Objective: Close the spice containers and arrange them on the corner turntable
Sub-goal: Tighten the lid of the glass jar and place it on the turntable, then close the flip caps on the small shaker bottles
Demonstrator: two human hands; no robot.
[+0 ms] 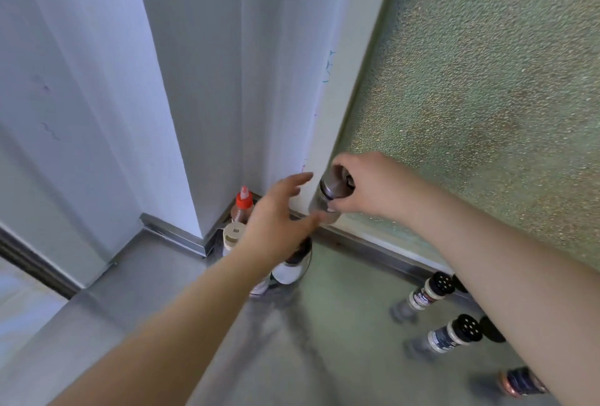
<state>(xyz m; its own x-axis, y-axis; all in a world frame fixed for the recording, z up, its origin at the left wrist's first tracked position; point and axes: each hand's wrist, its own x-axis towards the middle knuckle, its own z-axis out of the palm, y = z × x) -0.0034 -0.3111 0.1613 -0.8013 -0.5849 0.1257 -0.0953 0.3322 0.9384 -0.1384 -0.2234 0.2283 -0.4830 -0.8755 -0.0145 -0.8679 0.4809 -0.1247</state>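
Note:
My right hand (370, 186) grips the metal cap end of a silvery spice shaker (323, 199), held in the air over the corner. My left hand (276, 214) is open beside it, fingers spread and thumb just under the shaker's base. Below my left wrist a wire-rimmed turntable (306, 263) sits in the corner, carrying a red-capped sauce bottle (243, 207), a cream-lidded jar (234, 235) and a white-labelled container (287, 271), partly hidden. Two jars with open black perforated tops (430, 290) (454, 332) stand at the right; their flip lids are partly behind my right arm.
A further jar with a copper-coloured rim (522, 381) lies at the lower right. White walls meet in the corner, and a frosted green glass pane (487, 97) rises on the right. The steel counter (194, 292) stretches toward me.

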